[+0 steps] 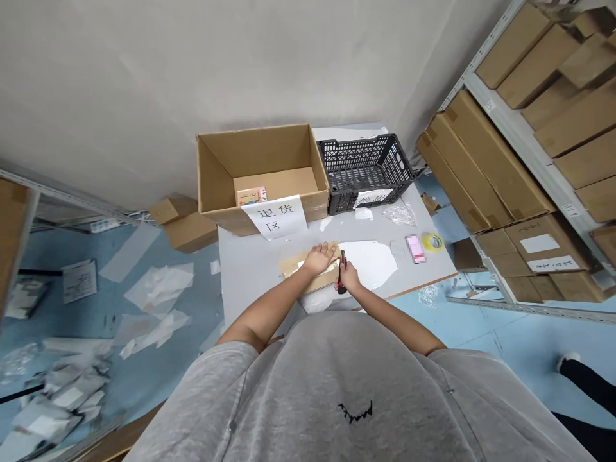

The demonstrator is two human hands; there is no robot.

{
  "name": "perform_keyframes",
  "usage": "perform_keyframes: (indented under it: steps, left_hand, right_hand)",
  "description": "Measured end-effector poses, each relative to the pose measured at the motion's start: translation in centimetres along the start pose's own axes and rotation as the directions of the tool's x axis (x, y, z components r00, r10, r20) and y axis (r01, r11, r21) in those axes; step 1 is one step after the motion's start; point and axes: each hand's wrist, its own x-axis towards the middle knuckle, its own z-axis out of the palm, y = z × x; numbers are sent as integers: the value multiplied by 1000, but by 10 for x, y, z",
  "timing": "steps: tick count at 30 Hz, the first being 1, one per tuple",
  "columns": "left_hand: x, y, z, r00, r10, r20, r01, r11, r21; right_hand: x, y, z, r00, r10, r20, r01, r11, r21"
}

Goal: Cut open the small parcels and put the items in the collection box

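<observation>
Room left open over the grey table top (248, 269) to the left of the left hand (318, 258), as far as the table's edge. Way toward the far end blocked by a cardboard box (262, 173) and a black plastic crate (366, 172), placed side by side. To the right of the right hand (349, 277), a strip of table reached across a white sheet (368, 263), then interrupted by a pink rectangular item (415, 249) and a roll of yellow tape (433, 242). Just between the hands, a utility knife (342, 273) gripped in the right hand. Under both hands, a flat cardboard package (308, 269) in the way of any downward pass. Beyond the table's right edge, steel shelving (500, 83) stacked with cartons (529, 128).
</observation>
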Motion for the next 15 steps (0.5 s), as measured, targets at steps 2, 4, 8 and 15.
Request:
perform_keyframes:
  steps: [2,4,8,15]
  left_hand:
    - [0,-1,0,1000,10,12,-10,1000,14]
    - [0,0,0,1000,24,14,-24,999,41]
    - [-1,1,0,999,42,-2,-41,991,129]
    - [2,0,-3,997,75,35,-82,943,322]
  right_hand:
    - [-3,2,0,999,41,10,-41,999,13]
    - [-5,2,0,997,76,12,-76,997,26]
    - [-1,-7,-1,994,107,-21,-106,993,47]
    - [-2,-8,1,993,118,8,-118,992,45]
